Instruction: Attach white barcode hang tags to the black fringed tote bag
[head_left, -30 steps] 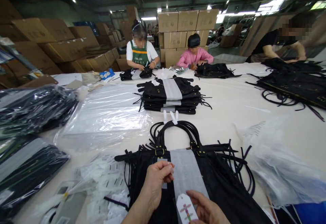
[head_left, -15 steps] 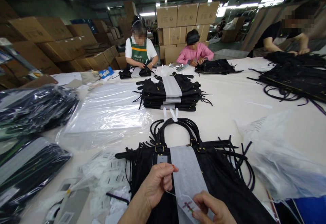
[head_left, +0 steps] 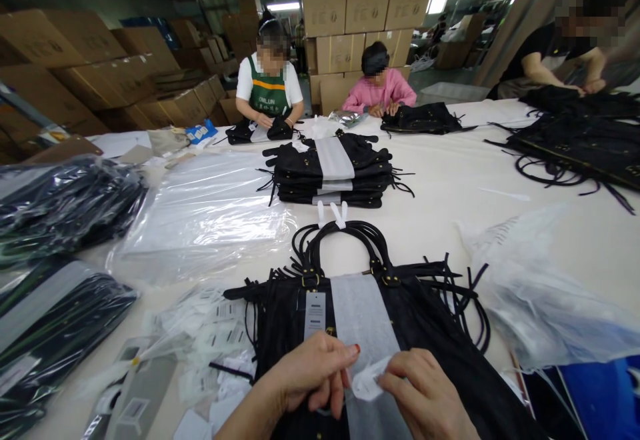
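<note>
A black fringed handbag point(head_left: 435, 333) lies flat before me, with a pale paper band point(head_left: 364, 307) down its middle. White wrap holds its upright handles, and a grey hang tag point(head_left: 315, 317) rests on its left side. Over the band, my right hand point(head_left: 430, 393) pinches a small white tag point(head_left: 369, 381). My left hand point(head_left: 315, 373) is just left of the tag, fingers curled and thumb toward it; a thin string shows below these fingers, and whether they grip it is hard to make out.
Beyond the bag is a stack of black bags point(head_left: 295, 172). Clear plastic sleeves point(head_left: 210, 207) and wrapped bags point(head_left: 70, 207) lie left, with loose labels point(head_left: 220, 327) nearer. Crumpled plastic point(head_left: 545, 293) is at right. Three people work across the table point(head_left: 440, 187).
My hands have come closer together around the white tag, which has turned so its printed picture no longer shows. The left hand has moved lower on the bag, uncovering more of the grey hang tag.
</note>
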A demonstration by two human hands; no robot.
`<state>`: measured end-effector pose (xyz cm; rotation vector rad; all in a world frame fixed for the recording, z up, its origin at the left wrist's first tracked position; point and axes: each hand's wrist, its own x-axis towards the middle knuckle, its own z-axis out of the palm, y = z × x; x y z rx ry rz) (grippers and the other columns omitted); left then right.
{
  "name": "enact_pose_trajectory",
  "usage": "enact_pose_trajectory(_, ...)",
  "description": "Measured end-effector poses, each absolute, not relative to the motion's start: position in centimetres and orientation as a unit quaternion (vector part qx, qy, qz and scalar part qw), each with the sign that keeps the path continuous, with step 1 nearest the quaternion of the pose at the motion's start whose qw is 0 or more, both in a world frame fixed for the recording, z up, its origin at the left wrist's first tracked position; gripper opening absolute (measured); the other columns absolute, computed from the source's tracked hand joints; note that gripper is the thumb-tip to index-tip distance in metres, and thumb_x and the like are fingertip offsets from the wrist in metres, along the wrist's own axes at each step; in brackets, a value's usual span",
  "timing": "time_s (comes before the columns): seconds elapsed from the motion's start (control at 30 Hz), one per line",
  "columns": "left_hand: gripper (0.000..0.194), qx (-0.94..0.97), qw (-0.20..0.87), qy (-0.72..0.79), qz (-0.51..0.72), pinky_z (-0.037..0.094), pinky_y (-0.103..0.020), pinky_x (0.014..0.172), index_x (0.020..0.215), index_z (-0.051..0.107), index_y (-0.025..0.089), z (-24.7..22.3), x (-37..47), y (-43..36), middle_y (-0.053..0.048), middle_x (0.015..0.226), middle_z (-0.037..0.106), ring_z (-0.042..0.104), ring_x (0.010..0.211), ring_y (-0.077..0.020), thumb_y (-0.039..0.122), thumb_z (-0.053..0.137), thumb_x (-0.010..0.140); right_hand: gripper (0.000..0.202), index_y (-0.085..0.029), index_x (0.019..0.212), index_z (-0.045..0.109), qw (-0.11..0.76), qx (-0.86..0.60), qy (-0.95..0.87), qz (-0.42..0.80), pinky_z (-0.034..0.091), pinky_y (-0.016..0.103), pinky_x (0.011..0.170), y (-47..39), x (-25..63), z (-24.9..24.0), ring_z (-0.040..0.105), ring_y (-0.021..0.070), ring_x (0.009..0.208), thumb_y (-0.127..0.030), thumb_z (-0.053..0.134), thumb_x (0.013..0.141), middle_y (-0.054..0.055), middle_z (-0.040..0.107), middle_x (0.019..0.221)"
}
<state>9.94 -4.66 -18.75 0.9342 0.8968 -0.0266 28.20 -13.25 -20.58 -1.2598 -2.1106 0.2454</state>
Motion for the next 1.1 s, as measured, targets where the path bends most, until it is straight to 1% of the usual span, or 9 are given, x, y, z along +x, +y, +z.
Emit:
enact_pose_trajectory(0.07, 0.044, 0.460, 0.769, 0.443, -0.002, 0.013, -0.018, 0.028, 0.059, 0.051, 0.014, -18.7, 10.2, -4.7, 0.002, 0.042, 0.052, 0.031, 0.024, -0.0036, 0.058, 0.051, 0.067, 0.022, -0.017, 0.087, 0.058, 0.325, -0.480, -0.809, 0.094, 0.037, 0.028, 0.063, -13.3, 28.2, -20.5, 0.050, 0.0138, 0.070, -0.007, 0.039, 0.082, 0.004, 0.057, 0.074)
enact_pose_trajectory(0.2, 0.024, 0.520, 0.699, 0.489, 0.042, 0.025, -0.018, 0.038, 0.070, 0.059, 0.014, -18.7, 11.0, -4.9, 0.007, 0.049, 0.046, 0.036, 0.039, -0.0048, 0.032, 0.067, 0.056, 0.021, -0.018, 0.089, 0.059, 0.311, -0.486, -0.811, 0.097, 0.038, 0.028, 0.065, -13.4, 28.3, -20.6, 0.051, 0.0133, 0.072, -0.009, 0.041, 0.083, 0.004, 0.057, 0.076)
enact_pose_trajectory(0.37, 0.002, 0.595, 0.634, 0.487, 0.083, 0.031, -0.019, 0.052, 0.053, 0.060, 0.013, -19.2, 12.1, -5.8, 0.003, 0.056, 0.050, 0.044, 0.056, -0.0079, 0.013, 0.060, 0.055, 0.021, -0.018, 0.088, 0.058, 0.316, -0.485, -0.810, 0.095, 0.037, 0.028, 0.063, -13.5, 28.1, -20.9, 0.050, 0.0133, 0.069, -0.009, 0.041, 0.083, 0.004, 0.057, 0.074)
enact_pose_trajectory(0.5, 0.006, 0.482, 0.685, 0.534, 0.119, 0.019, -0.020, 0.037, 0.053, 0.051, 0.016, -19.8, 12.3, -5.9, 0.007, 0.042, 0.039, 0.031, 0.035, -0.0049, 0.018, 0.054, 0.058, 0.022, -0.017, 0.088, 0.058, 0.314, -0.487, -0.808, 0.107, 0.037, 0.028, 0.066, -13.8, 28.2, -21.3, 0.050, 0.0134, 0.071, -0.007, 0.039, 0.082, 0.004, 0.057, 0.075)
enact_pose_trajectory(0.6, 0.013, 0.378, 0.729, 0.532, 0.206, 0.013, -0.019, 0.034, 0.055, 0.048, 0.015, -19.8, 11.8, -5.2, 0.007, 0.042, 0.043, 0.029, 0.030, -0.0029, 0.023, 0.059, 0.058, 0.023, -0.017, 0.086, 0.058, 0.318, -0.490, -0.805, 0.108, 0.037, 0.028, 0.065, -14.0, 28.2, -21.5, 0.049, 0.0135, 0.069, -0.007, 0.037, 0.083, 0.004, 0.057, 0.074)
enact_pose_trajectory(0.73, 0.016, 0.265, 0.788, 0.470, 0.296, 0.026, -0.018, 0.040, 0.059, 0.051, 0.013, -19.7, 10.8, -4.4, 0.001, 0.053, 0.055, 0.041, 0.036, -0.0037, 0.022, 0.064, 0.059, 0.023, -0.017, 0.082, 0.057, 0.330, -0.496, -0.798, 0.094, 0.038, 0.026, 0.060, -14.0, 28.0, -22.0, 0.049, 0.0132, 0.065, -0.008, 0.036, 0.083, 0.003, 0.056, 0.069)
enact_pose_trajectory(0.9, 0.019, 0.164, 0.812, 0.439, 0.349, 0.040, -0.022, 0.058, 0.066, 0.052, 0.013, -19.8, 10.1, -4.4, -0.002, 0.071, 0.062, 0.058, 0.058, -0.0106, 0.019, 0.068, 0.059, 0.019, -0.020, 0.076, 0.055, 0.299, -0.524, -0.784, 0.146, 0.042, 0.023, 0.057, -14.3, 28.1, -22.4, 0.052, 0.0130, 0.061, -0.010, 0.040, 0.081, 0.001, 0.058, 0.067)
enact_pose_trajectory(0.97, 0.021, 0.159, 0.811, 0.436, 0.356, 0.040, -0.023, 0.059, 0.066, 0.051, 0.014, -19.7, 10.1, -4.6, -0.003, 0.073, 0.062, 0.060, 0.062, -0.0130, 0.019, 0.069, 0.060, 0.005, -0.021, 0.079, 0.056, 0.290, -0.535, -0.764, 0.212, 0.047, 0.023, 0.059, -14.1, 28.2, -22.1, 0.056, 0.0143, 0.067, -0.021, 0.051, 0.078, 0.002, 0.061, 0.073)
enact_pose_trajectory(1.1, 0.020, 0.173, 0.818, 0.420, 0.353, 0.039, -0.023, 0.058, 0.067, 0.050, 0.013, -19.2, 10.5, -4.9, -0.004, 0.071, 0.062, 0.060, 0.061, -0.0135, 0.020, 0.068, 0.063, 0.039, -0.022, 0.111, 0.050, 0.333, -0.577, -0.660, 0.346, 0.048, 0.031, 0.083, -12.6, 27.5, -20.7, 0.056, 0.0201, 0.099, -0.038, 0.055, 0.076, 0.008, 0.059, 0.109)
